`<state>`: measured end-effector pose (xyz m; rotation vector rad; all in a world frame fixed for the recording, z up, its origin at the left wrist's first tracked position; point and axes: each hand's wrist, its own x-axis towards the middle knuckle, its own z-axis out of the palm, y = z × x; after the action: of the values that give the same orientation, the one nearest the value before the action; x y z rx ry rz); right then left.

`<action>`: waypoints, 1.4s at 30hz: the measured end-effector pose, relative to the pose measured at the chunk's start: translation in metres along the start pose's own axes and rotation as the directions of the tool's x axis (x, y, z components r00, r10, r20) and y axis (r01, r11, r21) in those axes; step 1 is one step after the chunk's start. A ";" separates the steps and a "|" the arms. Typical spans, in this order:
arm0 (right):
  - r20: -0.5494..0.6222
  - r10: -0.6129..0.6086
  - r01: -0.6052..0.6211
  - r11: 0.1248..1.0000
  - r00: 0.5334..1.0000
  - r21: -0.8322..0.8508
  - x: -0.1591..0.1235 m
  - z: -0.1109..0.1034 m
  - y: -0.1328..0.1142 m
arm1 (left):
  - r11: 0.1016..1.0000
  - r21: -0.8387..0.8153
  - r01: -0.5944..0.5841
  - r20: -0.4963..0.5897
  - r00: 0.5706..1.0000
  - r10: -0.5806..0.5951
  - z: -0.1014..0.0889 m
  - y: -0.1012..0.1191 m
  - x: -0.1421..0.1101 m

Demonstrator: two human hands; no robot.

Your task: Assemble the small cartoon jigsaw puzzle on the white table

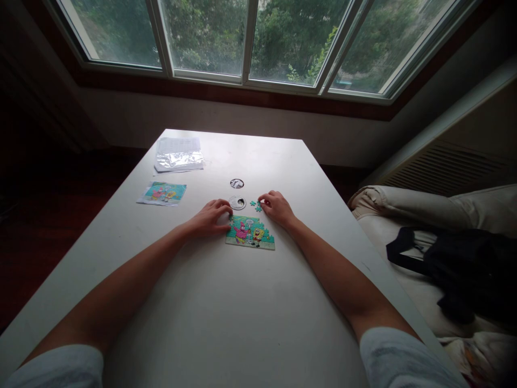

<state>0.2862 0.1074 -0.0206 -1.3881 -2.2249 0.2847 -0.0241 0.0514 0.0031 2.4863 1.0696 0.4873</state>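
A small, partly assembled cartoon jigsaw puzzle lies on the white table. My left hand rests at the puzzle's upper left corner, fingers curled with the tips on its edge. My right hand is just past the upper right corner, fingers pinched on loose teal puzzle pieces lying on the table. Both forearms stretch across the table toward the puzzle.
A round metal lid and a round hole or disc sit behind the puzzle. A printed picture card and a plastic bag on papers lie at far left. A black bag rests on a pale sofa at right.
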 end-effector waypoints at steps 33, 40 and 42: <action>0.051 -0.127 0.130 0.990 0.991 -0.061 -0.004 0.006 -0.035 | 1.000 -0.005 -0.011 0.001 1.000 0.011 -0.001 0.000 0.000; -0.032 -0.065 0.064 0.997 0.997 -0.048 -0.007 0.004 -0.036 | 1.000 -0.016 -0.009 0.001 1.000 0.009 -0.001 0.000 0.000; -0.031 -0.046 0.043 0.997 0.998 -0.071 -0.008 0.004 -0.038 | 1.000 -0.013 -0.008 0.000 1.000 0.008 -0.001 0.000 0.000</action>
<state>0.2576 0.0833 -0.0104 -1.3675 -2.2551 0.1690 -0.0248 0.0518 0.0037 2.4799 1.0533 0.4946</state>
